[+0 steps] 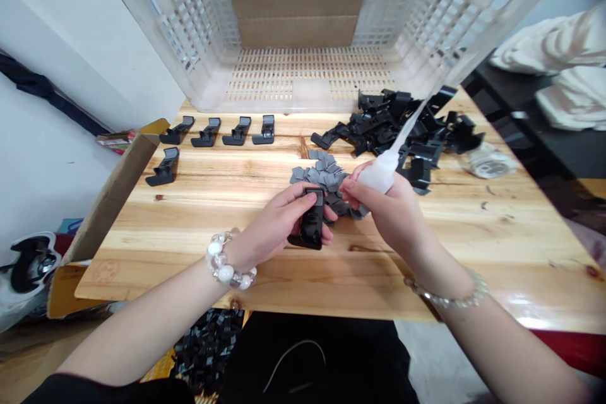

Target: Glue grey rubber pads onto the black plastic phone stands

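My left hand (288, 211) is closed around a black plastic bracket (311, 227), its thumb pressing on a grey pad (314, 198) at the bracket's upper end. In my right hand (386, 202) is a white squeeze bottle (380, 172) with a long thin nozzle pointing up and away to the right. Just beyond both hands lies a loose heap of small grey pads (322, 170), partly hidden by my fingers. A pile of black brackets (392, 120) lies behind the bottle, at the back right of the table.
Several brackets with grey pads stand at the left, one of them a bracket (163, 167) nearer me. A large white plastic crate (303, 96) spans the table's back. A tape roll (490, 163) lies at right. Below the table's front edge sits a bin of small black pieces (206, 347).
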`<state>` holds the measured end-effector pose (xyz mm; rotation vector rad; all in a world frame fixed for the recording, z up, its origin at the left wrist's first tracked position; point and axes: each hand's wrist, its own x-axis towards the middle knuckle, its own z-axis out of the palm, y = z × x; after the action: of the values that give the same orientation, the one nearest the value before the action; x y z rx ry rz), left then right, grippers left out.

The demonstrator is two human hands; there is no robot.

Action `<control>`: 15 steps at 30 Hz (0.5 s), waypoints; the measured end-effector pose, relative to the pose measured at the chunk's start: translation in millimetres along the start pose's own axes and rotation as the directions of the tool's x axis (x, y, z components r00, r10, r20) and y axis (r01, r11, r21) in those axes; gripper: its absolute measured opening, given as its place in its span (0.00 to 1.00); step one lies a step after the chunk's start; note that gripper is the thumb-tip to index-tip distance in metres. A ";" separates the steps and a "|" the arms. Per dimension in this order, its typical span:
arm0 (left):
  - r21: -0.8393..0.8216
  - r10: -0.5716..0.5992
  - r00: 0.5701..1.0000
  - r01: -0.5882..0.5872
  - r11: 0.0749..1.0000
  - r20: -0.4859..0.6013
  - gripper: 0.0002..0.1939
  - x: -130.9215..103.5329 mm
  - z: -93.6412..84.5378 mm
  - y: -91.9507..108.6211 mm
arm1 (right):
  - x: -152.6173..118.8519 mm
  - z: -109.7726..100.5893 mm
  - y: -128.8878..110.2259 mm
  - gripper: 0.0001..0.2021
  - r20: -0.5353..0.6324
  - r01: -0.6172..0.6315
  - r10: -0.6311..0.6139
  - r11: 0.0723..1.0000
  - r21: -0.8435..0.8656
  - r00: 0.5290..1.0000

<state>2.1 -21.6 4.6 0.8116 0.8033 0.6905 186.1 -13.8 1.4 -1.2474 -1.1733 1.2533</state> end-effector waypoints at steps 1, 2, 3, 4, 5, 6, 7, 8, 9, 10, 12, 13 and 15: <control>-0.005 0.000 1.000 0.000 1.000 0.003 0.09 0.5 -0.5 -0.5 | 0.2 0.2 0.4 0.12 -0.005 -0.004 0.004 1.000 0.002 1.000; -0.009 0.000 1.000 0.000 1.000 0.004 0.09 1.0 -1.0 -0.9 | 0.4 0.4 0.7 0.12 -0.010 -0.007 0.007 1.000 0.005 1.000; -0.013 0.001 1.000 -0.001 1.000 0.004 0.09 1.4 -1.2 -1.1 | 0.6 0.5 1.0 0.12 -0.014 -0.011 0.011 1.000 0.008 1.000; -0.014 0.002 1.000 -0.002 1.000 0.004 0.08 1.6 -1.4 -1.2 | 0.9 0.6 1.4 0.12 -0.019 -0.014 0.014 1.000 0.009 1.000; -0.013 0.003 1.000 -0.003 1.000 0.003 0.08 1.7 -1.4 -1.2 | 1.1 0.5 1.7 0.12 -0.022 -0.017 0.017 1.000 0.007 1.000; -0.012 0.004 1.000 -0.004 1.000 0.002 0.08 1.6 -1.3 -1.0 | 1.3 0.5 2.1 0.12 -0.023 -0.019 0.019 1.000 0.002 1.000; -0.010 0.005 1.000 -0.005 1.000 0.002 0.08 1.5 -1.2 -0.8 | 1.5 0.4 2.5 0.12 -0.025 -0.018 0.018 1.000 -0.001 1.000; -0.007 0.007 1.000 -0.007 1.000 0.003 0.07 1.3 -1.0 -0.6 | 1.7 0.3 2.8 0.12 -0.026 -0.017 0.017 1.000 -0.002 1.000; -0.005 0.009 1.000 -0.009 1.000 0.001 0.07 1.1 -0.9 -0.3 | 1.9 0.3 3.1 0.12 -0.027 -0.016 0.016 1.000 -0.002 0.999; -0.003 0.012 1.000 -0.012 1.000 -0.001 0.07 0.9 -0.9 0.0 | 2.1 0.3 3.4 0.12 -0.030 -0.013 0.013 1.000 -0.001 0.999; 0.001 0.017 1.000 -0.017 1.000 -0.011 0.07 0.9 -1.2 0.2 | 2.3 0.7 3.7 0.12 -0.032 -0.010 0.010 1.000 0.002 0.999; 0.002 0.018 1.000 -0.018 1.000 -0.016 0.07 1.1 -1.4 0.3 | 2.3 0.8 3.9 0.12 -0.030 -0.008 0.008 1.000 0.005 1.000; 0.001 0.016 1.000 -0.016 1.000 -0.024 0.07 1.6 -1.7 0.3 | 2.4 1.0 3.9 0.12 -0.029 -0.006 0.007 1.000 0.017 1.000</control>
<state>1.5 -19.6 3.5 0.8125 0.8200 0.7151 185.1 -11.6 -2.6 -1.2542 -1.1369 1.2431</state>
